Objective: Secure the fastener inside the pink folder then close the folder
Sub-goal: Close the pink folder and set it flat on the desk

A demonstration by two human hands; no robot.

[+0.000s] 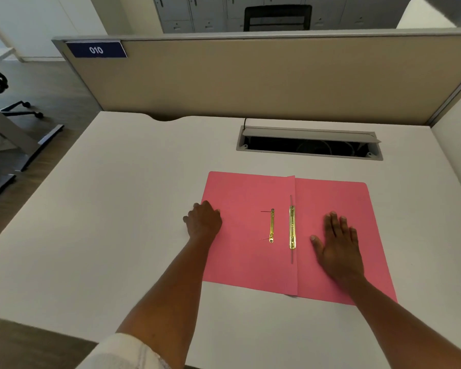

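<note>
Head view: pink folder (250,262) is laid open on the table (117,209). Right hand (338,243) is pressed flat, fingers spread, holding nothing. Left hand (204,219) is curled at the cover edge, probably steadying. Fastener (292,227) and loose bar (271,225) are unjoined.

Counted one pink folder (250,259), lying open in the lower right of the frame. Counted two gold metal fastener pieces: a shorter bar (271,226) on the left leaf and a longer strip (292,227) at the fold. Counted two hands: the left hand (203,219) at the folder's left edge and the right hand (337,245) flat on the right leaf. Counted one white desk (117,209), one open cable tray (309,145) above the folder, and one blue number plate (96,50) in the upper left.
</note>
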